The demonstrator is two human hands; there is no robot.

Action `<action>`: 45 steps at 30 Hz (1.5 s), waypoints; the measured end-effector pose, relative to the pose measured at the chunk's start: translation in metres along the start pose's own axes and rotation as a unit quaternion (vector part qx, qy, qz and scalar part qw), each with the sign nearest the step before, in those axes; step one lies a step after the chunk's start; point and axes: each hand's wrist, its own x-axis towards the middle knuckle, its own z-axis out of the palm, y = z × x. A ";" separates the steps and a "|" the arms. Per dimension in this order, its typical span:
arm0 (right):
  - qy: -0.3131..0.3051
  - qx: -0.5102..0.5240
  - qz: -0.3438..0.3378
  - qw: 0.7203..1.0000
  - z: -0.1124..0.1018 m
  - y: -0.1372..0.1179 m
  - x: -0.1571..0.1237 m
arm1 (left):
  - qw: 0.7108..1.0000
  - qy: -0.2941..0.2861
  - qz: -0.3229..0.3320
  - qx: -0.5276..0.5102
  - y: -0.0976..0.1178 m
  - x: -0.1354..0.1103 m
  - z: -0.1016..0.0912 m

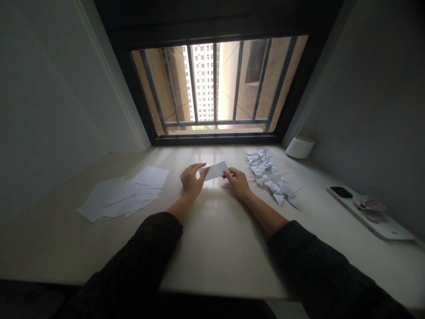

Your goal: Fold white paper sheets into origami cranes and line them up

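A small white piece of paper [215, 171], rectangular in outline, is held just above the pale counter between both hands. My left hand [191, 178] pinches its left end, with the thumb on the near face. At the paper's right end, my right hand [237, 180] grips the edge between thumb and fingers. Right of my right hand lie several folded white paper figures [270, 175] with thin pointed ends, grouped in a slanting row. To the left of my left hand, loose white paper sheets [122, 195] overlap in a spread pile.
The counter [215, 248] runs up to a dark-framed window [215, 141] with bars. A white cylindrical object [299, 147] leans at the back right corner. Near the right wall lies a white phone [368, 212] with a round attachment on it.
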 end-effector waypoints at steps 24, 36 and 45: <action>0.059 0.156 0.058 0.984 0.004 0.001 0.007 | 0.926 -0.089 -0.183 -0.319 -0.012 0.014 -0.002; -0.031 0.259 0.117 0.958 0.006 -0.014 0.003 | 0.856 -0.139 -0.271 -0.417 -0.005 0.012 -0.004; -0.021 0.314 0.142 0.939 0.004 -0.010 0.004 | 0.814 -0.097 -0.336 -0.463 -0.005 0.015 -0.006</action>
